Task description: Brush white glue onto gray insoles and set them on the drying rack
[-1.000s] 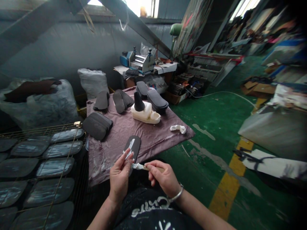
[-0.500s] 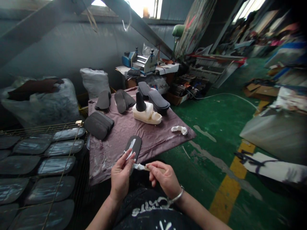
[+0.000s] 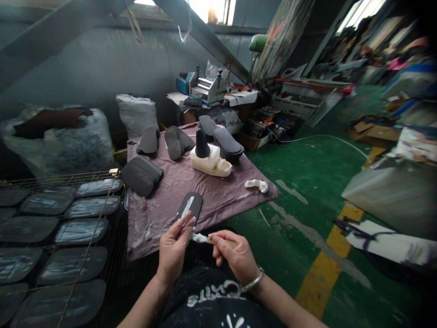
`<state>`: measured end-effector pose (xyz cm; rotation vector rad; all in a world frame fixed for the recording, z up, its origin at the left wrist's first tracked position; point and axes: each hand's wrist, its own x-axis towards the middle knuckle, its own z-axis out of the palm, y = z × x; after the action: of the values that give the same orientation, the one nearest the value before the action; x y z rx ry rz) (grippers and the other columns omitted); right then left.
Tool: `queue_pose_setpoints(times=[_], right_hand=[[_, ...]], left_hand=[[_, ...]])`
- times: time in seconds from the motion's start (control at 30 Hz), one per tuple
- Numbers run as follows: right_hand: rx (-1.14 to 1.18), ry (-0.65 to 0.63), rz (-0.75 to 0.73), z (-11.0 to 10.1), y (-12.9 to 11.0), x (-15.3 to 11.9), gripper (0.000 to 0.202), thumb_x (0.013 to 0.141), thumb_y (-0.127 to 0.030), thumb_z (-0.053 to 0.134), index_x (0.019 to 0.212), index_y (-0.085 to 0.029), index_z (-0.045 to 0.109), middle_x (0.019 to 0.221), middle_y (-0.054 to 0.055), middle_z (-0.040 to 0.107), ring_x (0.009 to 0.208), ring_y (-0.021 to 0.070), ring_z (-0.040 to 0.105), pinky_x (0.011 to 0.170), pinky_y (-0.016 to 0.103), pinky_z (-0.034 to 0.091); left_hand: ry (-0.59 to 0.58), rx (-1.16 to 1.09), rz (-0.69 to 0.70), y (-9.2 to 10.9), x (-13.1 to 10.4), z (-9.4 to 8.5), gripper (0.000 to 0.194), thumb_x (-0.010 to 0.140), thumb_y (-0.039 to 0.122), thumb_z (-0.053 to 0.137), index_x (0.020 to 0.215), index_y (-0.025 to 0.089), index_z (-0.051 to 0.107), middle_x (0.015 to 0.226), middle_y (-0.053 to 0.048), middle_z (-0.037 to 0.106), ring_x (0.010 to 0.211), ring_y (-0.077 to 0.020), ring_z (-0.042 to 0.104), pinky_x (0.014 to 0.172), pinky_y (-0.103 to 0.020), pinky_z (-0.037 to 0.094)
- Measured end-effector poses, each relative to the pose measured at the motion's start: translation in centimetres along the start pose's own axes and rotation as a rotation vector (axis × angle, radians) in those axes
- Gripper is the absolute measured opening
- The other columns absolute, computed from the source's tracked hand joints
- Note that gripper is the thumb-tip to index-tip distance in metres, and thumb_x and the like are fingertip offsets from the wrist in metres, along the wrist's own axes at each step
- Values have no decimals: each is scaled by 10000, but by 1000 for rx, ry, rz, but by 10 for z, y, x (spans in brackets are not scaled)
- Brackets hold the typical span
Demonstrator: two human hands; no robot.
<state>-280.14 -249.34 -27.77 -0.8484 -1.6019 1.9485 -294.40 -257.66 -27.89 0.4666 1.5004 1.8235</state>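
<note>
My right hand (image 3: pixel 234 255) is closed round the handle of a small brush (image 3: pixel 200 238) whose end is coated in white paste. The coated end reaches the fingertips of my left hand (image 3: pixel 175 248), which are pinched together and smeared with white; what they grip is too small to make out. Just beyond, a dark oval pad (image 3: pixel 191 205) with a white streak lies at the near edge of the cloth-covered table (image 3: pixel 211 198). A white container (image 3: pixel 210 161) with a black cone (image 3: pixel 202 145) stands farther back.
Stacks of dark pads (image 3: pixel 141 175) lie around the table's left and back. A wire rack (image 3: pixel 114 172) at the left holds white-smeared pads. A crumpled white piece (image 3: pixel 256 185) rests near the right corner. A roller machine (image 3: pixel 206 86) stands behind.
The view has shifted slightly, so the scene sits a little farther right. Both hands keep nearly the same pose at the brush.
</note>
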Motion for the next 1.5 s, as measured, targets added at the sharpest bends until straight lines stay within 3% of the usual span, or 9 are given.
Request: queue_pose_setpoints(times=[0.33, 0.53, 0.67, 0.77, 0.9, 1.0, 1.1, 1.33, 1.5], right_hand=[[91, 54, 0, 8, 13, 2, 324, 820, -426, 609, 875, -109, 647, 548, 13, 589, 404, 78, 509, 391, 157, 385], [289, 90, -4, 4, 35, 22, 316, 793, -410, 653, 893, -110, 646, 571, 5, 574, 402, 57, 480, 386, 145, 371], [295, 78, -6, 6, 40, 26, 332, 788, -413, 658, 907, -103, 643, 581, 11, 579, 413, 63, 488, 395, 153, 384], [236, 75, -12, 6, 38, 25, 349, 789, -428, 651, 911, -101, 642, 588, 17, 588, 427, 72, 503, 402, 159, 389], [189, 84, -3, 3, 35, 23, 357, 789, -445, 644, 905, -108, 645, 594, 16, 589, 431, 76, 508, 407, 165, 387], [172, 88, 1, 1, 34, 23, 358, 789, -447, 641, 904, -109, 644, 592, 15, 590, 432, 81, 509, 411, 173, 391], [143, 81, -1, 1, 33, 22, 354, 794, -449, 632, 901, -112, 647, 590, 15, 591, 432, 81, 510, 413, 172, 393], [64, 83, -17, 1, 27, 20, 361, 797, -467, 617, 904, -125, 654, 587, 14, 596, 434, 80, 515, 414, 166, 399], [-24, 46, -35, -3, 21, 17, 339, 819, -441, 595, 917, -123, 660, 589, 16, 598, 445, 91, 525, 428, 178, 413]], left_hand=[[43, -39, -22, -7, 2, -1, 399, 758, 288, 646, 1143, 194, 596, 1140, -99, 643, 1012, -206, 600, 900, -326, 448], [9, -436, -26, 8, 13, 1, 363, 821, 290, 567, 1182, 254, 550, 1405, -81, 408, 1231, -261, 437, 978, -411, 407], [-33, -515, -63, 8, 19, 0, 349, 789, 228, 598, 1137, 208, 577, 1351, -105, 468, 1215, -265, 455, 1003, -404, 383], [-71, -469, -74, 2, 21, 0, 379, 744, 173, 637, 1119, 202, 593, 1326, -97, 494, 1222, -239, 448, 1016, -355, 365], [-97, -300, -172, -7, 22, -4, 392, 769, 294, 628, 1148, 206, 584, 1312, -98, 499, 1121, -211, 526, 932, -335, 415], [-102, -53, -208, -8, 23, -10, 446, 777, 377, 606, 1172, 174, 580, 1112, -86, 610, 884, -139, 588, 780, -257, 439], [-132, 107, -208, -4, 24, -14, 492, 757, 392, 621, 1184, 150, 577, 871, -42, 643, 701, -91, 544, 660, -214, 401], [-141, 121, -220, 3, 25, -17, 517, 651, 355, 724, 1104, 122, 633, 773, -46, 656, 655, -101, 536, 638, -217, 385], [-182, 180, -209, 4, 25, -19, 406, 660, 356, 714, 983, 113, 681, 708, -43, 650, 623, -108, 533, 610, -216, 382]])
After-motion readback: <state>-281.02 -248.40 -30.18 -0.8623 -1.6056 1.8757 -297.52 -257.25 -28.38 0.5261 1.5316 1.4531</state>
